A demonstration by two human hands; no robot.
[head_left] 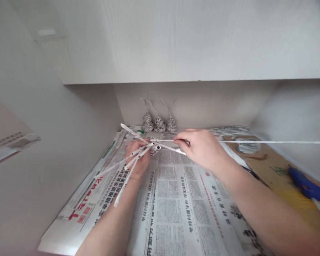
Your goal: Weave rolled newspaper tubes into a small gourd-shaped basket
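Here, a small woven piece made of rolled newspaper tubes is held above the table, slightly left of the frame's centre. It is gripped from below by the left hand, whose fingers are curled around the bundle of spoke tubes; these fan out toward 7 and 8 o'clock, and one short end points to 10 o'clock. The grip appears to be placed at the hub so that the spokes are kept spread and steady.

The right hand is closed in a pinch on a long paper tube, which runs from the hub out toward 3 o'clock and past the frame edge. The tube is held close to the hub, presumably so that tension and direction can be controlled where it meets the spokes.

The table is covered with sheets of newspaper, probably as protection for the surface. At 12 o'clock from the hands, three finished cone-shaped woven pieces are stood upright against the back wall. At 4 o'clock, a blue glue gun is laid on a brown sheet, well apart from the hands.
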